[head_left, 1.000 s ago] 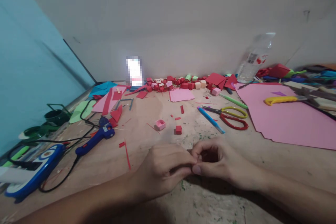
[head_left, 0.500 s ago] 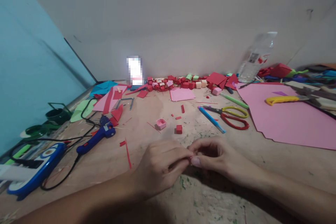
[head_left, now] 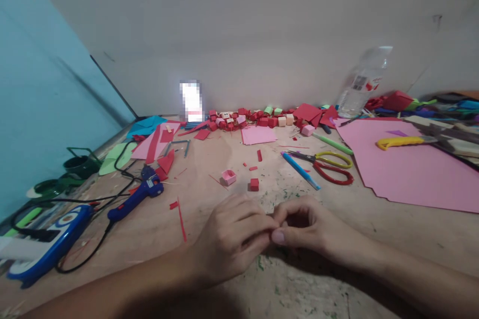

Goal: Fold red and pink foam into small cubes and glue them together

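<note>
My left hand (head_left: 239, 237) and my right hand (head_left: 307, 224) meet fingertip to fingertip above the wooden table (head_left: 209, 159). Both are closed in a pinch, and whatever lies between the fingertips is hidden. Just beyond my hands sit a small red paper cube (head_left: 254, 184) and an open pink paper box (head_left: 229, 177). Small red paper scraps (head_left: 253, 168) lie behind them. To the right rest a blue pen (head_left: 301, 171) and scissors (head_left: 333, 169) with yellow and red handles.
At the left are a blue glue gun (head_left: 136, 199), its black cable and a blue-white device (head_left: 56, 241). Paper cubes (head_left: 264, 121) line the wall beside a bright phone (head_left: 192, 102). A bottle (head_left: 362, 84), pink sheets (head_left: 411, 169) and a yellow-handled knife (head_left: 402, 143) are right.
The fingers of my left hand have closed slightly against my right fingertips. The bit of pink or red seen between the fingertips earlier is now hidden. The view has shifted very slightly.
</note>
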Demonstrator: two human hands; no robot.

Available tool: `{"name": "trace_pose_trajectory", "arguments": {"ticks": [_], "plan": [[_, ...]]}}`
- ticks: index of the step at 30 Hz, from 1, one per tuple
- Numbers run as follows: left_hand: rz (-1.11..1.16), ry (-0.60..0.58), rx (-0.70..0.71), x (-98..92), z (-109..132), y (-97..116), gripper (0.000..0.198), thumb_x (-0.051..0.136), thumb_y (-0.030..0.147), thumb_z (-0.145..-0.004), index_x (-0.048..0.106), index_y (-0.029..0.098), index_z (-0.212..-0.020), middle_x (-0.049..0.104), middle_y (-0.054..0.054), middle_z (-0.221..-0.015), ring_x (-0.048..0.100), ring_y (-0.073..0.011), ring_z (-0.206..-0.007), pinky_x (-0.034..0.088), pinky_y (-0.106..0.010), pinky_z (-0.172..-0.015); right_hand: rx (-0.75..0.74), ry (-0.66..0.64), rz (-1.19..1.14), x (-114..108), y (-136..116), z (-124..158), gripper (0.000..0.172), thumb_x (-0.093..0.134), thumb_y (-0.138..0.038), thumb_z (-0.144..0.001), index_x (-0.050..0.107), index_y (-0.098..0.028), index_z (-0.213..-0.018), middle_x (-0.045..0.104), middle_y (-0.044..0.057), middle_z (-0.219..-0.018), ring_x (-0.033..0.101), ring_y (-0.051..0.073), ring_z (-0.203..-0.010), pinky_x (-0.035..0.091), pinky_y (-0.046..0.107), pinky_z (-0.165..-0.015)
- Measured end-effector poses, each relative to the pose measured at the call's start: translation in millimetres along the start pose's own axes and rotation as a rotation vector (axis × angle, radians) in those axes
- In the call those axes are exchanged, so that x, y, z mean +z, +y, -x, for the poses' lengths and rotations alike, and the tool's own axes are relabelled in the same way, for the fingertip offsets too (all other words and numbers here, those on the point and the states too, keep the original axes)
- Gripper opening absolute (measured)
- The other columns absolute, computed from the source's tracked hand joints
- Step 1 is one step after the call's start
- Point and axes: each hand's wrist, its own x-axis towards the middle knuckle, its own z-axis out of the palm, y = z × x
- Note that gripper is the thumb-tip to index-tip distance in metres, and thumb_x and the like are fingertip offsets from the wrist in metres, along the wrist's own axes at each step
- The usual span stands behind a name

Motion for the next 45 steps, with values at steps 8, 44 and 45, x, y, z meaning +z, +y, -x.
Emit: {"name": "trace_pose_trajectory", "arguments": {"ticks": [8, 44, 45], "plan": [[0.057, -0.038, -0.084, -0.4, 0, -2, 0.009, 0.07, 0.012, -0.093, 0.071, 0.013, -0.101, 0.071, -0.005, -0.081, 0.062, -0.0174, -0.073, 0.048, -0.029, -0.069, -0.053, 0.031, -0.034, 2, 3, 3, 0.043, 0.087, -0.054, -0.073, 0.067, -0.016, -0.068, 0.06, 0.0, -0.061, 0.046, 0.012, -0.057, 0.032, 0.025, -0.052], [0.098, 0.072, -0.132, -0.4, -2, -4, 0.01, 0.067, 0.004, -0.093, 0.072, 0.012, -0.097, 0.077, -0.008, -0.088, 0.073, -0.0175, -0.081, 0.057, -0.027, -0.076, -0.106, 0.176, -0.093, 2, 0, -1, 0.029, 0.09, -0.038, -0.071, 0.079, -0.015, -0.086, 0.063, -0.002, -0.061, 0.05, 0.009, -0.052, 0.039, 0.021, -0.049], [0.099, 0.076, -0.144, -0.1, -2, -4, 0.009, 0.069, 0.005, -0.092, 0.072, 0.012, -0.097, 0.078, -0.008, -0.089, 0.073, -0.0172, -0.081, 0.057, -0.026, -0.077, -0.125, 0.201, -0.072, 2, 0, -1, 0.026, 0.088, -0.036, -0.073, 0.08, -0.015, -0.086, 0.065, -0.001, -0.062, 0.051, 0.009, -0.053, 0.04, 0.02, -0.05]]}}
